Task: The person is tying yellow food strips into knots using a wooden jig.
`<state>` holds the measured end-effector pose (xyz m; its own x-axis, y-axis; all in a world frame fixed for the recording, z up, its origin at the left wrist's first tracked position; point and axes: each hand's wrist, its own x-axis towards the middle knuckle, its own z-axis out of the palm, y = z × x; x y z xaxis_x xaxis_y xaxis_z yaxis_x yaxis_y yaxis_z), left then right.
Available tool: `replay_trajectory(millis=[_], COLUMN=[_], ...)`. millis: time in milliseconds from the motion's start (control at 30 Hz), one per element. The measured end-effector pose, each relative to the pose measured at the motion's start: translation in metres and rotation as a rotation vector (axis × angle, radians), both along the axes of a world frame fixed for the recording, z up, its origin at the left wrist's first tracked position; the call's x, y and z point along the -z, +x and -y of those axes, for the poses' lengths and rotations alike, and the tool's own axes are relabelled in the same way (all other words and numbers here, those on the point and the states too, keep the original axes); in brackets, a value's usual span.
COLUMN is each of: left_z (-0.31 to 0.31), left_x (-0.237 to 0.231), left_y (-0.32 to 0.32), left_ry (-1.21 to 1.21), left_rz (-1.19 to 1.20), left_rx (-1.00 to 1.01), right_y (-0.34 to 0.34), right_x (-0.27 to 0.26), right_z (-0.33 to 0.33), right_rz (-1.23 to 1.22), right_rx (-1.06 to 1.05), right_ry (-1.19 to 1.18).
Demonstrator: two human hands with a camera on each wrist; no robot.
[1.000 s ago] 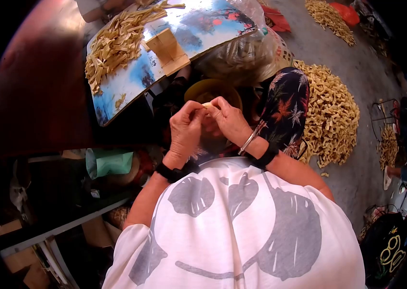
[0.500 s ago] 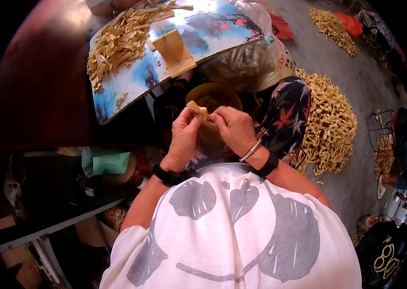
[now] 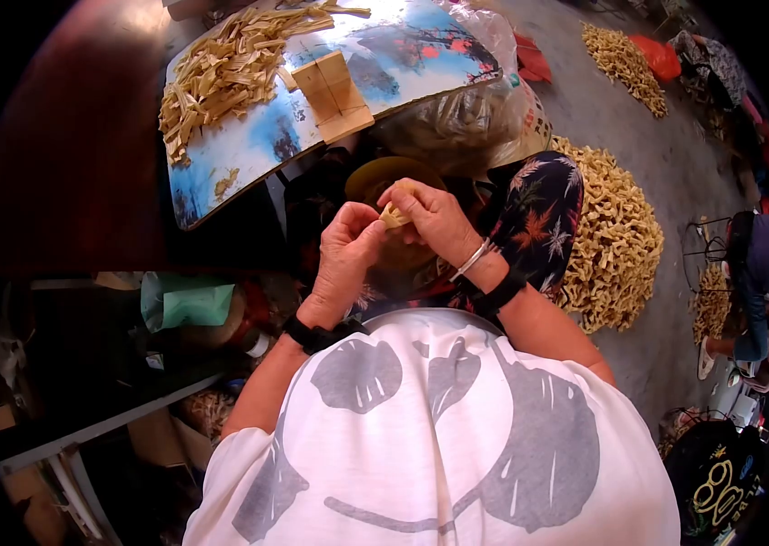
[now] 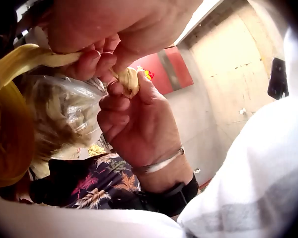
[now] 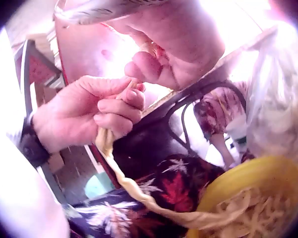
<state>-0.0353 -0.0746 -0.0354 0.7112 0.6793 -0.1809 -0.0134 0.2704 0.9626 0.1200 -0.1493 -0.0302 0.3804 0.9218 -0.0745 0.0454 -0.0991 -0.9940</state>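
Note:
A pale yellow strip (image 5: 134,191) runs from the fingers of the left hand (image 5: 84,111) down to the yellow bowl (image 5: 268,171) in the right wrist view. That hand pinches it, fingers curled. Right beside it, the right hand (image 5: 174,44) has thumb and fingers closed on the small folded end of the strip. In the left wrist view this folded piece (image 4: 130,82) shows between the fingertips of the right hand (image 4: 144,126). From the head view, the left hand (image 3: 344,250) and right hand (image 3: 439,223) meet over the bowl, the folded piece (image 3: 394,217) between them.
A patterned board (image 3: 248,146) at the upper left bears a heap of flat strips (image 3: 230,77) and a wooden block (image 3: 332,96). Beside it is a clear plastic bag (image 3: 466,127). Piles of small knotted pieces (image 3: 612,241) lie on the floor at the right.
The hands came apart slightly with the folded piece in the left fingers, then closed together again. The right hand has moved up and over onto the piece.

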Motion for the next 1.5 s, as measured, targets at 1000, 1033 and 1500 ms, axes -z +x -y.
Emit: replay_trajectory(millis=[1000, 1033, 1500], left_z=[-0.196, -0.195, -0.127], left_x=[-0.019, -0.017, -0.028], left_y=[0.07, 0.073, 0.024], left_ry=[0.721, 0.719, 0.165], left_rz=[-0.178, -0.182, 0.063], left_rx=[-0.301, -0.303, -0.26], right_y=[0.069, 0.067, 0.082], right_x=[-0.021, -0.018, 0.013], right_z=[-0.183, -0.185, -0.07], right_rz=[0.787, 0.836, 0.707], right_rx=[0.295, 0.273, 0.195], right_ry=[0.174, 0.116, 0.095])
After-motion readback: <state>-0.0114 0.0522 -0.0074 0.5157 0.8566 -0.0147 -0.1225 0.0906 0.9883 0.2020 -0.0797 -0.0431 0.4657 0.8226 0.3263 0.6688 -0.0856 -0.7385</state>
